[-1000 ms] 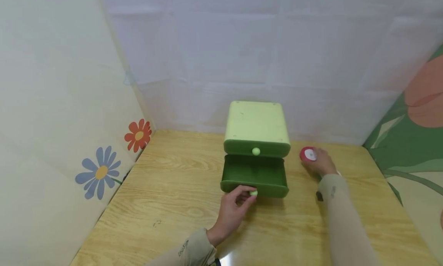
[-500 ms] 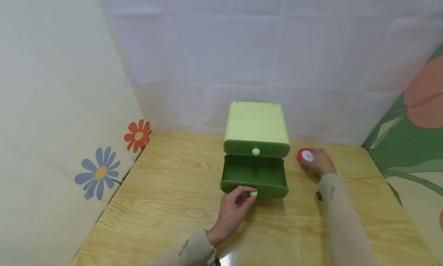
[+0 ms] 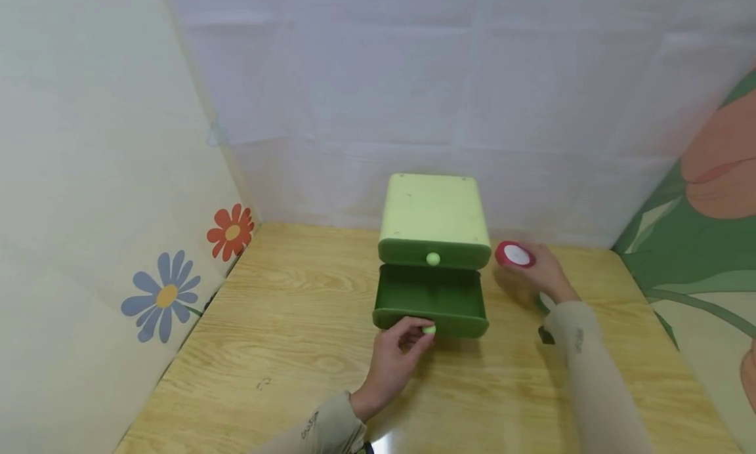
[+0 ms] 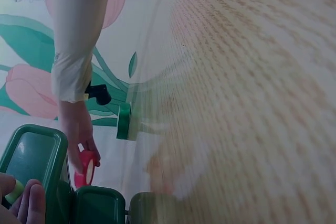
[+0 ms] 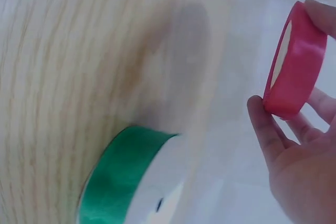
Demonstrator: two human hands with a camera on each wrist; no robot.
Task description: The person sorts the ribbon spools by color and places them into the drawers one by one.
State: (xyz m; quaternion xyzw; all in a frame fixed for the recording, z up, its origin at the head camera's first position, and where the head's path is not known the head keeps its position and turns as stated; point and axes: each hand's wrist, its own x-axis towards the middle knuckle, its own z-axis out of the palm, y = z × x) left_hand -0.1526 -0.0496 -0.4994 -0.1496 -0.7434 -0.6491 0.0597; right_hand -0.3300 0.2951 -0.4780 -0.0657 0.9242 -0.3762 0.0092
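Note:
A small two-drawer box (image 3: pixel 436 208) with a pale green top stands towards the back of the table. Its lower drawer (image 3: pixel 386 290) is pulled out, and no contents show inside. My left hand (image 3: pixel 391 362) pinches the light green round knob (image 3: pixel 429 330) of that drawer. To the right of the box, my right hand (image 3: pixel 546 270) holds a roll of red ribbon (image 5: pixel 300 64) by its edges, raised over the table. A roll of green ribbon (image 5: pixel 122 177) stands on the table below the right hand; in the head view the right forearm mostly covers it.
The wooden table (image 3: pixel 295 323) meets a white sheet (image 3: pixel 378 80) at the back. Flower-printed panels rise at the left (image 3: pixel 77 178) and the right (image 3: pixel 703 244). A dark wrist camera (image 4: pixel 100 94) sits at the right sleeve.
The right hand has lifted the red ribbon roll off the table and brought it slightly left, closer to the box. The left hand stays on the knob, and the drawer remains pulled out.

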